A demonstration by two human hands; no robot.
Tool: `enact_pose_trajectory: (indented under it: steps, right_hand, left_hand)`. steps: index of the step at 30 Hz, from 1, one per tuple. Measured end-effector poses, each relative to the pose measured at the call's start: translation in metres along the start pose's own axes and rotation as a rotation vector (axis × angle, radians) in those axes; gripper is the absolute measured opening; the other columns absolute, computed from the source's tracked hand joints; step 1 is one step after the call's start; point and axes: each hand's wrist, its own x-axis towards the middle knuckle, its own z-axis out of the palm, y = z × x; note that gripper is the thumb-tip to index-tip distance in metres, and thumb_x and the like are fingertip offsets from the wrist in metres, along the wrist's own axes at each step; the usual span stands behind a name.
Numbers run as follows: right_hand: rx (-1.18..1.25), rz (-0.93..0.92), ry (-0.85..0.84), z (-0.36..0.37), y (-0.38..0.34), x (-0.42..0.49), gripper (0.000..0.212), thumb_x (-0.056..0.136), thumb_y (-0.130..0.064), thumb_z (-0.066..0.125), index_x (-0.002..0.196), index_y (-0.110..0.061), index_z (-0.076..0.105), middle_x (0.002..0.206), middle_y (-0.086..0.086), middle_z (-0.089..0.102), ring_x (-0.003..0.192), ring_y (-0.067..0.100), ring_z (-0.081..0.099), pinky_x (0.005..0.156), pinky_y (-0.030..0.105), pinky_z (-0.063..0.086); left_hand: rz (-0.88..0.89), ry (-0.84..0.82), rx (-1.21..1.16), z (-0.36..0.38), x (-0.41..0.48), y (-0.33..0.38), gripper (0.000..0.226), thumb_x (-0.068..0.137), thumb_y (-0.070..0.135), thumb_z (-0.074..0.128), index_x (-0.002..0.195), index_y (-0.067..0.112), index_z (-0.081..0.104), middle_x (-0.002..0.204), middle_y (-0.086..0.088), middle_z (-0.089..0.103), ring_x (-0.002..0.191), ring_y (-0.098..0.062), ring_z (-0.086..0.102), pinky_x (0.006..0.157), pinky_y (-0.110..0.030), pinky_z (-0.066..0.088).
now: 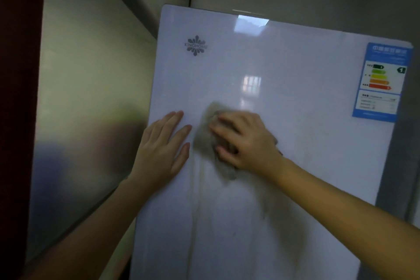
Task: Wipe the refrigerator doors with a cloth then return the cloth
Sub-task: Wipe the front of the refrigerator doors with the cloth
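The glossy white refrigerator door (284, 132) fills the middle of the head view. My right hand (243, 138) presses a crumpled grey-brown cloth (205, 138) flat against the door, fingers spread over it. The cloth sticks out to the left of and below the fingers. My left hand (163, 148) lies flat on the door just left of the cloth, fingers apart, holding nothing. Faint wet streaks run down the door below the cloth.
A blue energy label (384, 82) sits at the door's upper right, and a flower logo (195, 45) at its upper left. A pale wall (91, 98) stands close on the left, with a dark red edge (18, 98) at the far left.
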Motion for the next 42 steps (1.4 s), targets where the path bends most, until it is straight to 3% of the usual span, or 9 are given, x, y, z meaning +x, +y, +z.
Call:
enact_pose_trajectory:
  steps: [2,4,11,17,19,25,31,37,42]
  right_hand:
    - [0.021,-0.243,-0.106,0.008,-0.013,-0.006,0.033,0.094,-0.037,0.07,0.119,-0.016,0.075,0.127,0.012,0.069,0.113,0.031,0.064,0.093,0.042,0.048]
    - [0.025,-0.315,-0.141,0.008,-0.01,-0.007,0.032,0.095,-0.037,0.07,0.119,-0.016,0.075,0.128,0.012,0.069,0.112,0.031,0.065,0.093,0.041,0.049]
    - [-0.064,0.263,0.111,-0.01,0.018,0.024,0.04,0.092,-0.033,0.073,0.127,-0.015,0.071,0.132,0.012,0.065,0.117,0.033,0.059,0.096,0.042,0.043]
    - [0.034,-0.326,-0.192,0.015,-0.033,-0.023,0.032,0.096,-0.038,0.066,0.12,-0.018,0.074,0.128,0.011,0.069,0.112,0.033,0.065,0.093,0.042,0.05]
    - [0.043,-0.384,-0.236,0.017,-0.04,-0.032,0.033,0.098,-0.039,0.065,0.122,-0.019,0.073,0.13,0.009,0.068,0.115,0.03,0.065,0.095,0.041,0.048]
    - [-0.021,0.264,0.088,0.011,-0.026,0.002,0.037,0.091,-0.032,0.073,0.125,-0.015,0.073,0.132,0.013,0.065,0.116,0.035,0.062,0.097,0.043,0.045]
    - [-0.01,-0.015,-0.069,0.015,-0.033,-0.004,0.034,0.094,-0.035,0.07,0.122,-0.017,0.074,0.13,0.011,0.068,0.116,0.032,0.064,0.094,0.042,0.049]
    - [-0.066,0.481,0.183,-0.004,-0.011,-0.002,0.041,0.09,-0.031,0.075,0.129,-0.016,0.07,0.133,0.011,0.062,0.118,0.032,0.057,0.097,0.041,0.043]
    - [-0.069,0.159,-0.004,-0.011,-0.006,-0.032,0.039,0.092,-0.033,0.073,0.126,-0.016,0.072,0.131,0.013,0.066,0.116,0.034,0.062,0.096,0.044,0.048]
  left_hand:
    - [0.01,-0.011,-0.015,-0.001,0.0,-0.001,0.041,0.098,0.034,0.05,0.131,0.013,0.062,0.153,-0.014,0.046,0.14,-0.031,0.046,0.108,-0.043,0.038]
    - [0.012,-0.016,-0.031,-0.002,-0.002,-0.003,0.041,0.098,0.034,0.049,0.132,0.012,0.062,0.153,-0.014,0.045,0.141,-0.031,0.045,0.109,-0.043,0.039]
    - [-0.031,0.007,-0.062,0.001,-0.007,-0.004,0.04,0.097,0.031,0.052,0.129,0.009,0.062,0.153,-0.016,0.046,0.141,-0.033,0.044,0.11,-0.044,0.038]
    - [-0.07,0.044,-0.076,0.001,-0.008,-0.006,0.037,0.099,0.029,0.05,0.126,0.008,0.064,0.15,-0.016,0.048,0.139,-0.033,0.047,0.109,-0.042,0.039]
    - [-0.065,0.04,-0.087,0.001,-0.01,-0.006,0.037,0.098,0.028,0.05,0.126,0.008,0.064,0.151,-0.016,0.048,0.14,-0.032,0.047,0.109,-0.042,0.038]
    - [-0.076,0.044,-0.084,0.003,-0.011,-0.005,0.038,0.099,0.03,0.049,0.128,0.01,0.064,0.152,-0.015,0.047,0.141,-0.03,0.046,0.111,-0.04,0.037]
    - [-0.079,0.034,-0.107,0.005,-0.013,-0.005,0.039,0.099,0.029,0.052,0.131,0.009,0.062,0.153,-0.016,0.045,0.143,-0.031,0.043,0.111,-0.044,0.039]
    - [-0.108,0.042,-0.113,0.004,-0.013,0.001,0.041,0.099,0.03,0.05,0.131,0.008,0.061,0.153,-0.016,0.045,0.142,-0.033,0.043,0.112,-0.043,0.036]
    - [-0.151,0.022,-0.115,0.0,-0.009,0.007,0.042,0.099,0.032,0.05,0.133,0.01,0.059,0.152,-0.016,0.045,0.141,-0.033,0.042,0.114,-0.042,0.033]
